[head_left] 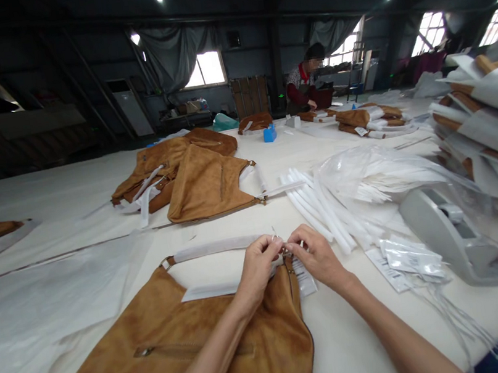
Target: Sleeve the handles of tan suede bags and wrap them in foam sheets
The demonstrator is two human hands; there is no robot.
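Left hand (260,261), thumb and forefinger drawn into a narrow pinch, seems to hold a thin white strand (274,232); the right hand (312,258) meets it fingertip to fingertip in an equally narrow pinch, its contents too small to tell. At those fingertips sits the right end of the white-wrapped shoulder strap (216,247) of a tan-brown, suede-like bag (180,321). The strap's long axis runs crosswise, leftward from the hands; the bag's body spreads left of them and nearer the person, partly beneath the left forearm. Neither hand is clearly nearer that strap end. A plastic-packed white tag (306,279) lies just beneath the right hand.

The white-covered worktop (340,328) bears clear plastic sheets (60,302) well left of the left hand, more tan-brown bags (206,183) beyond it, white foam-like tubes (310,202) beyond the right hand and, farther right, plastic-packed tags (412,259), a grey dispenser-like object (438,233) and a stack of wrapped brown bags (493,131). Far beyond the hands, a dim room shows a bright window (206,69) and another person (302,88).
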